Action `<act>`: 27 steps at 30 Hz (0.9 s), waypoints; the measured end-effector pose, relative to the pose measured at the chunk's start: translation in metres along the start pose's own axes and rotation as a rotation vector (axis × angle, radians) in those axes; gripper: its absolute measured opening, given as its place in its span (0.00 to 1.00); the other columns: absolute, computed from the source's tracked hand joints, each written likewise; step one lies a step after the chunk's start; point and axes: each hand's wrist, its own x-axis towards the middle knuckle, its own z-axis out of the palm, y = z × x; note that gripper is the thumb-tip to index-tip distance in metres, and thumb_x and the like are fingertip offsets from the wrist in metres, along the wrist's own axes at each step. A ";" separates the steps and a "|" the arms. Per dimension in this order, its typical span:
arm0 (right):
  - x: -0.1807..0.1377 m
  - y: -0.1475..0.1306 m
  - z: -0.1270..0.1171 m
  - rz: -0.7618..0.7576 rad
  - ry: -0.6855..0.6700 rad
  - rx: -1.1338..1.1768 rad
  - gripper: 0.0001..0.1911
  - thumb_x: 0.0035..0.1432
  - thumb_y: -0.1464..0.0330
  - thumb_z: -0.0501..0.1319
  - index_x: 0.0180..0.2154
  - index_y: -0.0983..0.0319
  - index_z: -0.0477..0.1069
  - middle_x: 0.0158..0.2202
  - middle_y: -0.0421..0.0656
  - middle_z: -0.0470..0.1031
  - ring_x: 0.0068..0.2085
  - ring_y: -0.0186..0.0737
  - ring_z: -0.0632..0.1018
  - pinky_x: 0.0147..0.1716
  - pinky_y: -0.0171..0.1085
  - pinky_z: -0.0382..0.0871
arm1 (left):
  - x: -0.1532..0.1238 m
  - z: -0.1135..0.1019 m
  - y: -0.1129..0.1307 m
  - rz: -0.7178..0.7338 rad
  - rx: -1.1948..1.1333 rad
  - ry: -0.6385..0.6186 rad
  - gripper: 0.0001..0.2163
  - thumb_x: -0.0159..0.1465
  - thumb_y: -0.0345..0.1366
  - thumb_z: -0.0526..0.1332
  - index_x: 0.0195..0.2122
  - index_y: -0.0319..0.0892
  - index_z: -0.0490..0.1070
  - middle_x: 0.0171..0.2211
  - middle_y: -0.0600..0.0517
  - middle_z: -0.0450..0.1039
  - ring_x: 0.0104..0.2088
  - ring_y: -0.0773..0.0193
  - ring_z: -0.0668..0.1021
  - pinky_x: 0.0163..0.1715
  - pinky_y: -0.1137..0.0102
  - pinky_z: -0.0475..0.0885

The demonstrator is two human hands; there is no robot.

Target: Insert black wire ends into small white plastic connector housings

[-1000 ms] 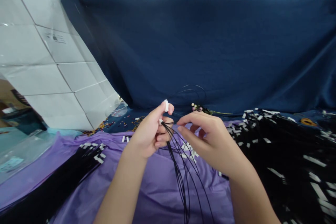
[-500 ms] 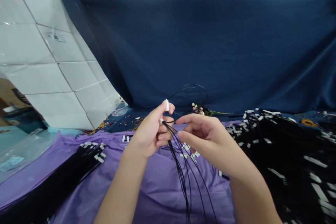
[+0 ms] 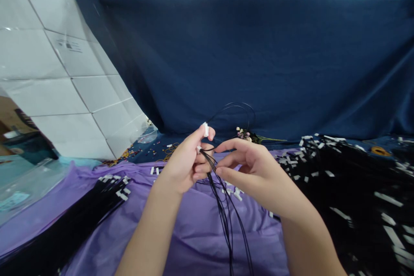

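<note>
My left hand (image 3: 190,159), at the middle of the view, is closed round several thin black cords (image 3: 223,211) that hang down in a loose bundle. A white end piece (image 3: 206,129) pokes up between its thumb and forefinger, and a thin black loop arcs away behind it. Close on the right is my right hand (image 3: 247,161), its thumb and forefinger apart. Its thumb tip meets the hanging cords, or lies just in front of them; I cannot tell which.
A purple cloth (image 3: 194,241) covers the work surface. Black cords with white ends lie in a heap (image 3: 349,185) at right and a bundle (image 3: 74,215) at left. Behind are small flowers (image 3: 244,133), a blue curtain (image 3: 252,60) and white boxes (image 3: 61,99).
My right hand has shifted slightly left, towards the cords. The hanging strands, spread to the right before, now lie closer together. My left hand has barely moved.
</note>
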 end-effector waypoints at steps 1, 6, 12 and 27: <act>0.001 0.000 0.001 0.000 0.003 0.005 0.14 0.57 0.72 0.65 0.46 0.58 0.72 0.31 0.36 0.80 0.28 0.28 0.75 0.23 0.24 0.64 | 0.000 0.000 0.000 -0.001 0.001 0.004 0.15 0.66 0.53 0.54 0.33 0.48 0.59 0.19 0.62 0.42 0.14 0.75 0.45 0.08 0.84 0.48; 0.002 -0.001 0.002 -0.003 0.001 0.038 0.14 0.56 0.74 0.64 0.45 0.59 0.70 0.29 0.36 0.79 0.28 0.28 0.74 0.23 0.25 0.64 | 0.000 0.002 0.000 0.009 0.004 0.014 0.15 0.66 0.52 0.54 0.33 0.48 0.58 0.19 0.62 0.42 0.14 0.75 0.44 0.07 0.84 0.48; 0.002 0.001 0.002 -0.031 0.006 0.053 0.12 0.58 0.75 0.62 0.44 0.60 0.69 0.30 0.35 0.76 0.27 0.26 0.71 0.24 0.25 0.63 | 0.000 0.003 0.000 0.001 0.025 0.031 0.15 0.66 0.53 0.55 0.33 0.48 0.58 0.18 0.63 0.43 0.13 0.76 0.45 0.07 0.83 0.48; 0.008 0.004 -0.011 0.041 -0.060 0.498 0.02 0.63 0.68 0.62 0.38 0.60 0.72 0.21 0.31 0.59 0.17 0.22 0.57 0.14 0.23 0.57 | 0.001 0.006 -0.003 0.007 0.050 0.001 0.16 0.66 0.54 0.54 0.33 0.47 0.57 0.19 0.63 0.42 0.14 0.76 0.44 0.08 0.84 0.46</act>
